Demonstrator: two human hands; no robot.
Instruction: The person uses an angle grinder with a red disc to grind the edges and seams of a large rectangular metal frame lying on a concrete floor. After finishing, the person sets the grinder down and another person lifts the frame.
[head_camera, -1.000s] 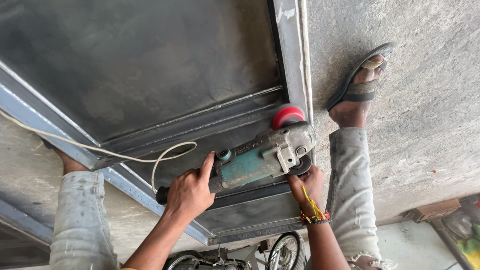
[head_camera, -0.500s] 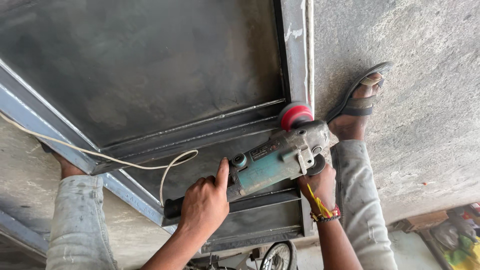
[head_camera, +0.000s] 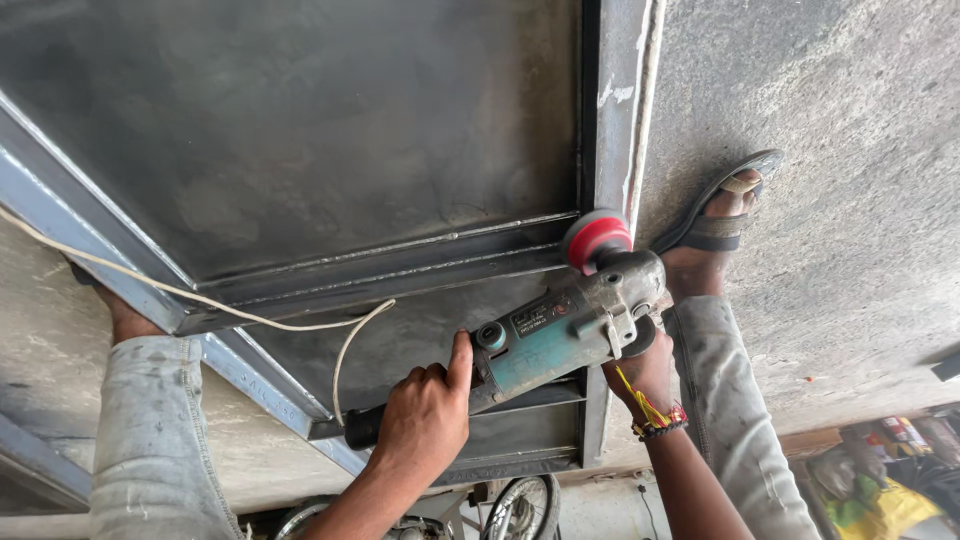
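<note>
L hand (head_camera: 425, 420) wrapped tight on angle grinder (head_camera: 560, 335) rear grip; R hand (head_camera: 640, 365) clamped under its head. Red disc (head_camera: 597, 240) touching weld seam at R rail of steel door frame (head_camera: 615, 120), lying on floor. Judgement: keep disc shallow-angled, pressure even, cord (head_camera: 200, 300) well apart from disc.

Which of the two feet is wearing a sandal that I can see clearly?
The foot at upper right, beside the angle grinder, wears a dark sandal with straps. The other foot, at left, is mostly hidden behind the steel frame.

Rough grey concrete floor (head_camera: 830, 120) in daylight, bicycle wheel (head_camera: 520, 505) beyond.
</note>
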